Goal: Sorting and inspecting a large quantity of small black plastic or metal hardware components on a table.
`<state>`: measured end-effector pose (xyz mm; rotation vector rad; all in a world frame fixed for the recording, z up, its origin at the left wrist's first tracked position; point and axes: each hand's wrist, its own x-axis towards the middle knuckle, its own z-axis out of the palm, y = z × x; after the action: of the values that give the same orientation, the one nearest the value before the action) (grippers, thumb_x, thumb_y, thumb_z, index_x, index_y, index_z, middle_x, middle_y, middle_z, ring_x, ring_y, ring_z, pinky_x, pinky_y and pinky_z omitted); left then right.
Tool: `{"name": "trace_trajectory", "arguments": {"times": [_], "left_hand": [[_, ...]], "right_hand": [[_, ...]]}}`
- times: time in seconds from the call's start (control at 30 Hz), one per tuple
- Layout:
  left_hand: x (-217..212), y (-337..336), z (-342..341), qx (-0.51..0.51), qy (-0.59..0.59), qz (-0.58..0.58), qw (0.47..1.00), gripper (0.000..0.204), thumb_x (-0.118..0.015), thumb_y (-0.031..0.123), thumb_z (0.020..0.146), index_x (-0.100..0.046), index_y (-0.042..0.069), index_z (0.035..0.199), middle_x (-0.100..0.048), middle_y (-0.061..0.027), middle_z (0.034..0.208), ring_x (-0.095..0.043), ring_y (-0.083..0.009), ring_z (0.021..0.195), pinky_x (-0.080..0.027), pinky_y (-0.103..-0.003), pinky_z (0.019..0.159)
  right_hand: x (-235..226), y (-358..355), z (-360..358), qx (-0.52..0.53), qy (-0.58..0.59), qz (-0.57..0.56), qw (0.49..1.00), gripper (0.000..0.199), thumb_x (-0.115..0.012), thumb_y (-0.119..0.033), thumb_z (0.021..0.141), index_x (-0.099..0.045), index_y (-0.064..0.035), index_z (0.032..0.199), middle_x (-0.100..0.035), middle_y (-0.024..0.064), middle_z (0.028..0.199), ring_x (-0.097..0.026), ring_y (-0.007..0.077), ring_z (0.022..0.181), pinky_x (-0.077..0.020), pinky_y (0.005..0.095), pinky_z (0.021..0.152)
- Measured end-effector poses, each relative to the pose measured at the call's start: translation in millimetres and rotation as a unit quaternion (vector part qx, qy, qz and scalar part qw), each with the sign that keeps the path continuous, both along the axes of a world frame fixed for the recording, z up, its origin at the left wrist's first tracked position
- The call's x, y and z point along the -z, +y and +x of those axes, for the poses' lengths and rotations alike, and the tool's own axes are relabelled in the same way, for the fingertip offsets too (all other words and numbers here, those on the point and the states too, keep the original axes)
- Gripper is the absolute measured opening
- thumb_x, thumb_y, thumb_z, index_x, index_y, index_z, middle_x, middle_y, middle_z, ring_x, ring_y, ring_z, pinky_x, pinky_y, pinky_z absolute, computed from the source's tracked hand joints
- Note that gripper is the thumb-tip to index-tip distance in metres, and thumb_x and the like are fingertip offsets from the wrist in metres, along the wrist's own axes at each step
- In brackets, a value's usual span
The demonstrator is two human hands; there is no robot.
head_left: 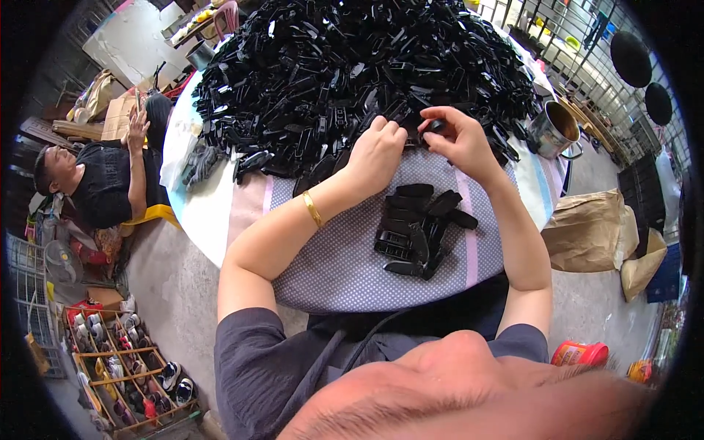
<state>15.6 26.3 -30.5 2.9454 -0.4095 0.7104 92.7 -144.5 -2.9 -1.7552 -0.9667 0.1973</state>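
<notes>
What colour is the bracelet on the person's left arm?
The bracelet is shiny gold. It shows best in the head view.

"What's at the lower left?"

"A light wooden shoe rack (pixel 111 353) with square compartments, shoes in many of them. A pair of black-and-white sneakers (pixel 170 375) sits at its right side, and the grey concrete floor (pixel 172 282) stretches beyond."

"And higher up on that side?"

"A seated person in a black T-shirt (pixel 110 176), with a curved yellow plastic chair (pixel 158 213) showing beneath."

"Over on the right?"

"A silver cylindrical metal pot (pixel 544 138) with a side handle, a crumpled brown paper sack (pixel 583 233), a blue plastic crate (pixel 662 277)."

"Lower down?"

"A red plastic tub (pixel 581 354)."

"Near the top?"

"Two round black discs (pixel 631 59), one larger."
</notes>
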Motion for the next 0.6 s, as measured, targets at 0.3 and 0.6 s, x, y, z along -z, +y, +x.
{"name": "trace_trajectory", "arguments": {"times": [0.3, 0.6], "left_hand": [[-15, 0, 0, 0.068, 0.124, -0.528, 0.837, 0.035, -0.056, 0.001, 0.079, -0.052, -0.001, 0.114, -0.057, -0.0043, 0.08, -0.055, -0.0107, 0.073, -0.046, -0.024, 0.067], [-21, 1, -3, 0.075, 0.106, -0.599, 0.79, 0.029, -0.054, 0.001, 0.083, -0.056, -0.001, 0.112, -0.06, -0.0062, 0.098, -0.057, -0.0104, 0.088, -0.047, -0.023, 0.08]], "right_hand": [[9, 7, 0, 0.014, 0.231, 0.254, 0.939, 0.023, -0.059, -0.003, 0.083, -0.055, 0.0014, 0.105, -0.061, 0.0093, 0.098, -0.06, 0.014, 0.084, -0.0506, 0.0267, 0.077], [16, 16, -18, 0.058, 0.042, 0.147, 0.986, 0.026, -0.064, 0.0, 0.076, -0.06, 0.0027, 0.103, -0.064, 0.008, 0.091, -0.06, 0.0112, 0.08, -0.0498, 0.0233, 0.073]]}}
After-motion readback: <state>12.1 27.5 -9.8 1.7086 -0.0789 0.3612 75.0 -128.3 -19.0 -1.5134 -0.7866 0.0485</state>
